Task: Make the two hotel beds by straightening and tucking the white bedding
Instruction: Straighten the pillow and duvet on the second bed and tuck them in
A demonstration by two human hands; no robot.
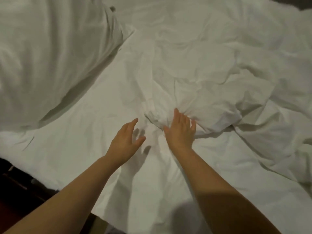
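The soft crumpled white duvet (211, 68) lies in a heap from 12 o'clock round to 4 o'clock of the view, on top of the flat white bed sheet (81, 115), which covers the middle and the 6 o'clock part of the bed. A large puffy white pillow (50, 56) lies at 10 o'clock. At 8 o'clock the edge of the bed ends and a dark floor (15, 188) shows.

I judge that the duvet is light but bulky, very soft, and without any stiffness, so it will sag and fold wherever it is not supported. The cotton is not slippery and not fragile. The best place to take hold seems to be the bunched corner near the centre, because from a corner or an edge the cloth can be pulled straight; a pull from the middle would only make new wrinkles.

Both forearms are bare and reach forward from 6 o'clock. The right hand (180, 132) rests palm down on this bunched corner, with fingers (177, 115) rather straight and spread, pressing into the folds; its grip is released, nothing is clenched. The left hand (126, 142) hovers just beside it, toward 9 o'clock, above the sheet, tilted with the thumb upward. Its grip is also released and it holds nothing.
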